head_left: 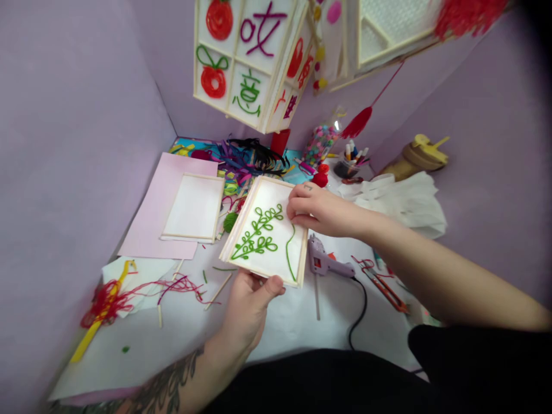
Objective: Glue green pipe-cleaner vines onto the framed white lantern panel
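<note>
My left hand (250, 302) grips the near edge of a wood-framed white panel (276, 247), thumb on top. The panel bears a green yarn leaf sprig (257, 233) and a loose green yarn strand (291, 253) along its right side. My right hand (313, 208) rests on the panel's upper right part, fingertips pressing near the top end of that strand. The panel is held tilted just above the table.
A blank framed panel (195, 207) lies on pink paper (159, 213) to the left. A lilac glue gun (325, 263) and red scissors (383, 284) lie right. Yarn scraps (112, 299), pom-pom jar (321, 144) and white tissue (401, 198) surround; a decorated lantern (252, 57) hangs above.
</note>
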The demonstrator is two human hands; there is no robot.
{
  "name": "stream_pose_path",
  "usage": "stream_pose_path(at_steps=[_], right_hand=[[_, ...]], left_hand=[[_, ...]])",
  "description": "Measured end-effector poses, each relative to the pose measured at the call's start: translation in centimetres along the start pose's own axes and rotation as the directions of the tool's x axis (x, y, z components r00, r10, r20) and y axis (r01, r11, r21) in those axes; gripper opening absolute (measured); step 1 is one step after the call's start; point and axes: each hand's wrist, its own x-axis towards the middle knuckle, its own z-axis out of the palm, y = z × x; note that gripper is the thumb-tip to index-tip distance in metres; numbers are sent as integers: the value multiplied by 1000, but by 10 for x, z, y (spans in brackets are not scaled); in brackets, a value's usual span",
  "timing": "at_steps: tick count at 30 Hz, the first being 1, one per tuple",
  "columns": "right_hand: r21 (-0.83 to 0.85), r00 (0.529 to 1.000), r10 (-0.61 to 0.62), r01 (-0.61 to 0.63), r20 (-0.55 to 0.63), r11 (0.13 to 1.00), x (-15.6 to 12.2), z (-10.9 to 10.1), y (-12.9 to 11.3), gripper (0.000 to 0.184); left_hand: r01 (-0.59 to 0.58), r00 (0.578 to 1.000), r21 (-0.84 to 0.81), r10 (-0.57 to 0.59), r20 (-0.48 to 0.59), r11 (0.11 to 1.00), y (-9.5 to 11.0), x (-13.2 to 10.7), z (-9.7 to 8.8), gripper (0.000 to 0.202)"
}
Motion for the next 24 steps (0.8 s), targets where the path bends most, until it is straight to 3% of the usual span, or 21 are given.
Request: stream_pose_path(at_steps=[13,24], right_hand=[[98,993,113,-109,-43,989,-40,-7,-39,11],[195,980,181,-193,79,962,-50,1,-45,11]], left_hand=[[9,999,-24,-9,-33,1000,3,0,2,50],[8,1000,-21,-8,-27,1000,4,0,2,49]])
